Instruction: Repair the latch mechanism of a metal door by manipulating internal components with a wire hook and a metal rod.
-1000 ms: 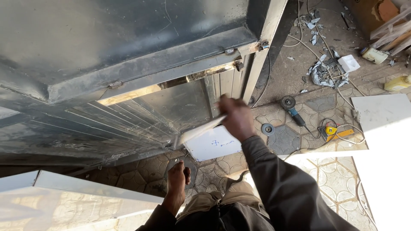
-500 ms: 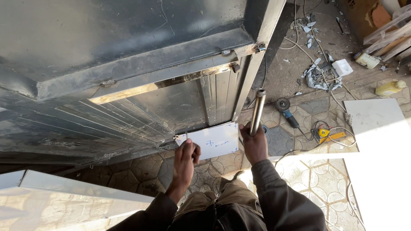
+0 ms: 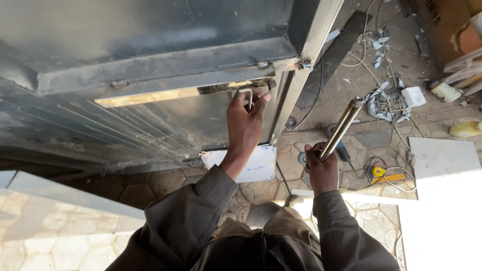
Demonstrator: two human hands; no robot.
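1. We see our left hand raised to the centre of the frame, its fingers curled round a small bent grey metal handle fixed under the lower rail of the large dark grey sheet-metal gate; the hand is clamped on that handle, thumb to one side and fingertips to the other.
2. Our right hand sits right of centre and lower, closed in a fist round the bottom end of a long silvery metal tube; the tube's long axis runs up and to the right, away from the gate, its free end pointing toward the upper right of the frame.
3. The handle lies up and to the left of the tube; the left hand is already on it, while the right hand is well apart from it, beside the pale upright gate post.
4. Below the left wrist a white rectangular board leans at the foot of the gate on the patterned paving.
5. Right of the tube lie a tangle of cables with a small yellow tool, and a flat white panel; in the upper right, crumpled scraps on bare ground.
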